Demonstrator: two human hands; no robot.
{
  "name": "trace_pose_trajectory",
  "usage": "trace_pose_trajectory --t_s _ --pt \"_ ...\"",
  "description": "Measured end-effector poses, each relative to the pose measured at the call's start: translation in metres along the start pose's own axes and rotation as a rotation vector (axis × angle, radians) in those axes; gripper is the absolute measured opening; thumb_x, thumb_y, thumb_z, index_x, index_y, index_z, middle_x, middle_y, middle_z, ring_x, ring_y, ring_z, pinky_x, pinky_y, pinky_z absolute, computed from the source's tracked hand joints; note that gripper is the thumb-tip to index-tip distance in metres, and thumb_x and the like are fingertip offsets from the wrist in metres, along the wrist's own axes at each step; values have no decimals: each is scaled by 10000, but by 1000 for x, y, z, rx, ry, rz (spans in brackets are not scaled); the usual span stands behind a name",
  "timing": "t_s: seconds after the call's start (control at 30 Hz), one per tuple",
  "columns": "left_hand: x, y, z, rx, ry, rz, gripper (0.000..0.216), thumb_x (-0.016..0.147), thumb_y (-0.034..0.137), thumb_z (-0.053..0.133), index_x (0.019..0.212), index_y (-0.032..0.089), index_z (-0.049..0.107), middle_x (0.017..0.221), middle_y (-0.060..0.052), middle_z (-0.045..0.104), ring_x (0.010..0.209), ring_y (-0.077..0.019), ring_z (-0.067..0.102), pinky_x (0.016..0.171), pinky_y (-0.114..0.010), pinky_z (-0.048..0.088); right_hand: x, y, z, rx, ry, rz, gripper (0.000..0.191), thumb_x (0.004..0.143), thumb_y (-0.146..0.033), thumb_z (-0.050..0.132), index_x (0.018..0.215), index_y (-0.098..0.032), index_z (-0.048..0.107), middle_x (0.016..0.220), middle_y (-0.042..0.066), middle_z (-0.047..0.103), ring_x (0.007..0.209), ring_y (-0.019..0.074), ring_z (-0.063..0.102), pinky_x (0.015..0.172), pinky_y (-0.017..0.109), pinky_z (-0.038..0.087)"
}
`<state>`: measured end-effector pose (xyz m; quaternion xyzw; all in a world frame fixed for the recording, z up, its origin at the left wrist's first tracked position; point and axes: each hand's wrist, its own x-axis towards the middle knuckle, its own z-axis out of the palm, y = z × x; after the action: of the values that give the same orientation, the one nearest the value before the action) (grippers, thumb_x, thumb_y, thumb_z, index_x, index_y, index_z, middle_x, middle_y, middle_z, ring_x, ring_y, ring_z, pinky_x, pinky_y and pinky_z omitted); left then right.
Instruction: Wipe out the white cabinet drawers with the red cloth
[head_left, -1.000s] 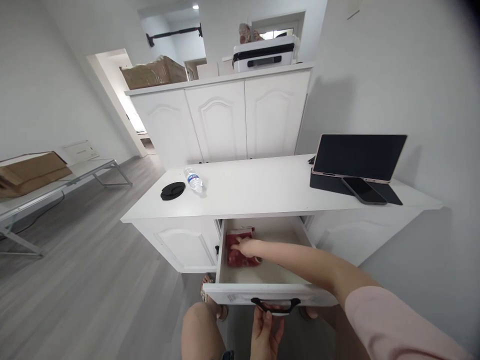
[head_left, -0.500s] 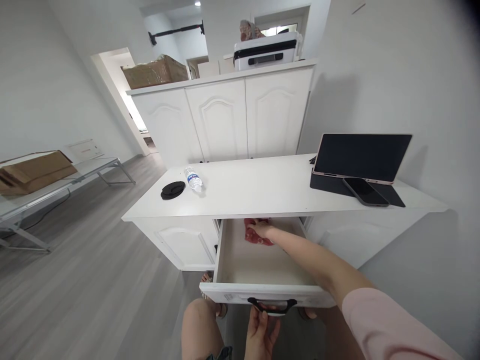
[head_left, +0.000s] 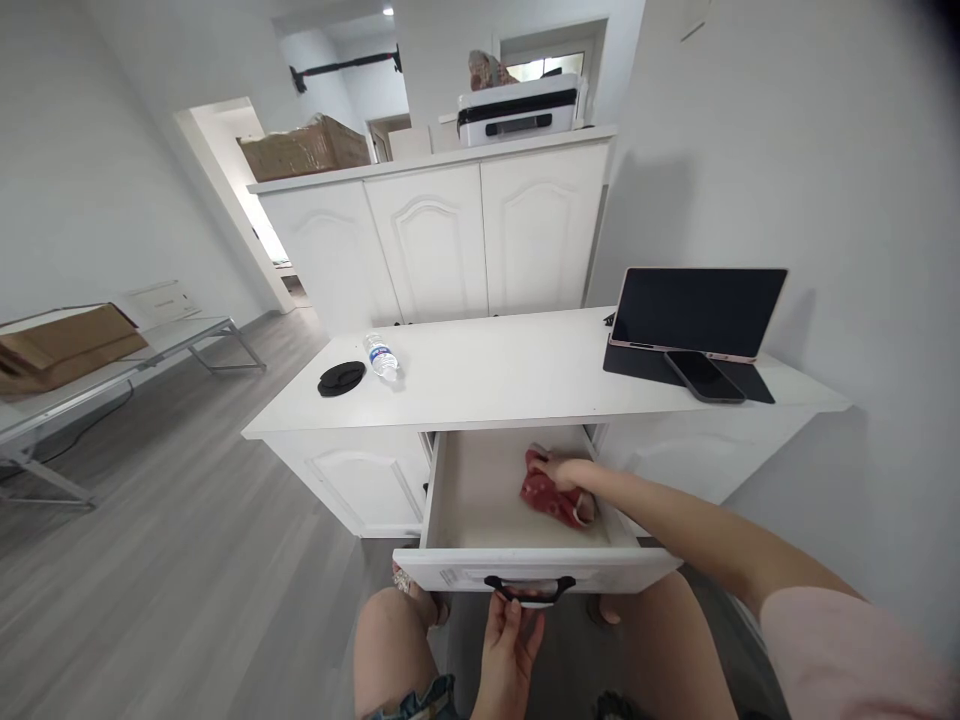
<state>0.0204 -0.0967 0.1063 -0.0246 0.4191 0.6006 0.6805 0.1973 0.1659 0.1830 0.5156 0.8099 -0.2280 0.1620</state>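
An open white drawer (head_left: 480,570) juts from the low cabinet. Inside it, near the right wall, lies a crumpled red cloth (head_left: 551,497). My right hand (head_left: 564,472) reaches in from the right and rests on top of the cloth, fingers curled onto it. My left hand (head_left: 506,645) is below the drawer front, fingers hooked up onto the black drawer handle (head_left: 529,589). My knees show beneath the drawer.
On the white cabinet top (head_left: 510,375) sit a water bottle (head_left: 382,356) on its side, a black round lid (head_left: 340,379), a tablet (head_left: 697,312) on a dark stand and a phone (head_left: 703,376). Tall white cupboards (head_left: 439,245) stand behind. A folding table with a cardboard box (head_left: 64,340) is at left.
My right hand has carried the red cloth from the drawer's left side, past the back, to its right side. The left hand stays at the handle.
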Motion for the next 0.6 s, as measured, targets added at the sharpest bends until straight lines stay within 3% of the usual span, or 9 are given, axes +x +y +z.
trace_pose_trajectory --t_s 0.2,0.37,0.47,0.6 --pt "-2 -5 6 18 -6 69 220 757 199 818 948 244 718 993 -62 763 893 -191 762 885 -332 637 -26 -12 28 -17 -146 -103 844 584 -62 744 1392 -202 547 1295 134 632 1109 303 650 938 381 504" --pt "-1 -7 6 40 8 83 255 746 219 819 970 260 706 986 -52 767 899 -200 767 883 -338 636 -28 -32 38 9 -176 -124 802 512 -50 738 1288 -210 612 1242 110 664 981 266 666 882 380 518" --pt "1 -5 4 21 35 56 289 716 170 824 962 260 703 1028 -60 767 921 -223 769 898 -370 639 -20 -52 40 44 -149 -110 692 484 -56 753 1150 -229 676 1209 94 686 947 263 664 864 388 524" --pt "5 -5 -1 -14 35 37 303 691 146 839 941 259 710 1046 -62 767 932 -235 767 908 -384 636 -10 -81 39 156 -64 -117 388 544 -153 793 912 -248 714 994 39 729 853 229 657 803 356 526"
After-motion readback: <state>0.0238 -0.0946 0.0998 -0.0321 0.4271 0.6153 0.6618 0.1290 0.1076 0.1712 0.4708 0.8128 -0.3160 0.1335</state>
